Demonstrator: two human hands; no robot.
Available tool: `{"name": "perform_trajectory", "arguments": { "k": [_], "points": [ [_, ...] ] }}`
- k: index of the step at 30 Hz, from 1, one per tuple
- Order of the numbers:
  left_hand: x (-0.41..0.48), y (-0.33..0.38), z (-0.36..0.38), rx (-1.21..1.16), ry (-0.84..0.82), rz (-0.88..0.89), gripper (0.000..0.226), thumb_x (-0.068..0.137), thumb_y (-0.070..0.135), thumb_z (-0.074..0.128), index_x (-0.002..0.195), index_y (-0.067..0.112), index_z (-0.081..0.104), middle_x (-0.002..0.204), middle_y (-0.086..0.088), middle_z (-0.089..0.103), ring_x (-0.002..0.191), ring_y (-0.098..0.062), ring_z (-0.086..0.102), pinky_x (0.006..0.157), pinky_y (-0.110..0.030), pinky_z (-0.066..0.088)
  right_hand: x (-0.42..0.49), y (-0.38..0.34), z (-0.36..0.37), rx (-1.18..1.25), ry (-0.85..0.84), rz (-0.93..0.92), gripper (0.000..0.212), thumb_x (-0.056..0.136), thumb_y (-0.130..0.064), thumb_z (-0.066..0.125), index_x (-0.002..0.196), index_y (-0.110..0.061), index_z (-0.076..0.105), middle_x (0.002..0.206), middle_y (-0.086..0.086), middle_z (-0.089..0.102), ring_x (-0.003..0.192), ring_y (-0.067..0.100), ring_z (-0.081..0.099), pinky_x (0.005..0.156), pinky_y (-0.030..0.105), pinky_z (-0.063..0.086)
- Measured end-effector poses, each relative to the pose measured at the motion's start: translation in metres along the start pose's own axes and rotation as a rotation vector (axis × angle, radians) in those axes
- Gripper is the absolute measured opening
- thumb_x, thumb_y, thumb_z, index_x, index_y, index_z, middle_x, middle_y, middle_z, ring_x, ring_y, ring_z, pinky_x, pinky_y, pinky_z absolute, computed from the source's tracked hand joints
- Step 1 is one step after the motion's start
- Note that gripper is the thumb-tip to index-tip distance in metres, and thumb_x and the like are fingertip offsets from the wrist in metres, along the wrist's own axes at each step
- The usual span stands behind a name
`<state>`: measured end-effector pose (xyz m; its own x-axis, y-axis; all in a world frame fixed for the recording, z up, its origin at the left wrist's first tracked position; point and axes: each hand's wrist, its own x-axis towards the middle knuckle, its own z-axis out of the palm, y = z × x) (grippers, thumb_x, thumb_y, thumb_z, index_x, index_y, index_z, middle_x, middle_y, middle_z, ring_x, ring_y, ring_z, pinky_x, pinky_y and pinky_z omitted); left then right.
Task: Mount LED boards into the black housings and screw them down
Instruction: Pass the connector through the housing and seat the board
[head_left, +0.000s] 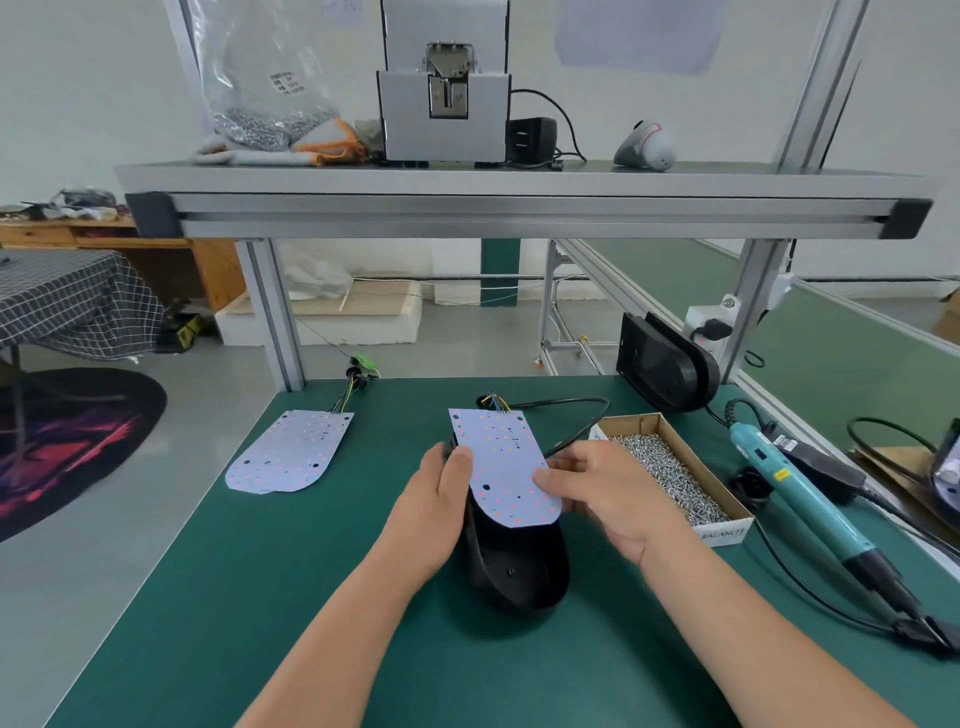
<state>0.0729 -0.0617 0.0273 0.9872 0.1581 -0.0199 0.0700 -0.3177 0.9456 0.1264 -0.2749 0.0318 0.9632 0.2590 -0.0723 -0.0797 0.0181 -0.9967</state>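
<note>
A white LED board (501, 460) with coloured dots and a wire bundle at its far end lies tilted over a black housing (514, 566) on the green table. My left hand (441, 499) grips the board's left edge, thumb on top. From the right, my right hand (597, 493) pinches the other edge, with its thumb on the board's face. A black cable runs from the board's far end toward the right. The board covers the far half of the housing.
A stack of LED boards (288, 452) lies at the left. A cardboard box of screws (675, 473) sits right of my hands, a teal electric screwdriver (800, 491) beyond it. Another black housing (665, 358) leans at the back right. An aluminium shelf (519, 208) spans overhead.
</note>
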Motion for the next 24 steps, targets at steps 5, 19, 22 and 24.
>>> {"name": "perform_trajectory", "arguments": {
  "k": [5,19,22,24],
  "points": [
    [0.009,-0.004,0.006,-0.117,0.124,0.020,0.067,0.091,0.073,0.035,0.104,0.016,0.066,0.099,0.003,0.071,0.088,-0.008,0.062,0.078,-0.026,0.047,-0.002,0.000,0.000,-0.002,0.029,0.031,0.031,0.087,0.005,0.079,0.117,0.004,0.069,0.111,0.021,0.076,0.092,0.026,0.072,0.075,0.035,0.058],
    [0.003,0.005,0.003,-0.500,0.146,-0.043,0.074,0.093,0.084,0.029,0.113,0.032,0.077,0.115,0.010,0.080,0.110,-0.011,0.075,0.096,-0.040,0.055,-0.015,-0.001,0.014,0.142,-0.135,0.036,0.011,0.101,-0.015,0.065,0.092,-0.012,0.061,0.091,0.010,0.068,0.077,0.024,0.061,0.062,0.028,0.047],
    [0.004,0.007,0.001,-0.560,0.141,-0.085,0.072,0.093,0.085,0.029,0.103,0.037,0.081,0.110,0.004,0.082,0.105,-0.016,0.078,0.094,-0.043,0.056,-0.015,-0.001,0.017,0.232,-0.129,0.009,0.009,0.104,-0.014,0.060,0.096,-0.011,0.060,0.098,0.016,0.066,0.085,0.027,0.061,0.070,0.035,0.046],
    [0.005,0.004,0.002,-0.611,0.140,-0.100,0.064,0.100,0.080,0.033,0.100,0.040,0.083,0.110,0.004,0.082,0.104,-0.016,0.078,0.092,-0.041,0.057,-0.015,0.000,0.019,0.267,-0.116,0.006,0.006,0.105,-0.015,0.058,0.101,-0.010,0.060,0.098,0.014,0.067,0.081,0.026,0.063,0.068,0.033,0.048]
  ]
}}
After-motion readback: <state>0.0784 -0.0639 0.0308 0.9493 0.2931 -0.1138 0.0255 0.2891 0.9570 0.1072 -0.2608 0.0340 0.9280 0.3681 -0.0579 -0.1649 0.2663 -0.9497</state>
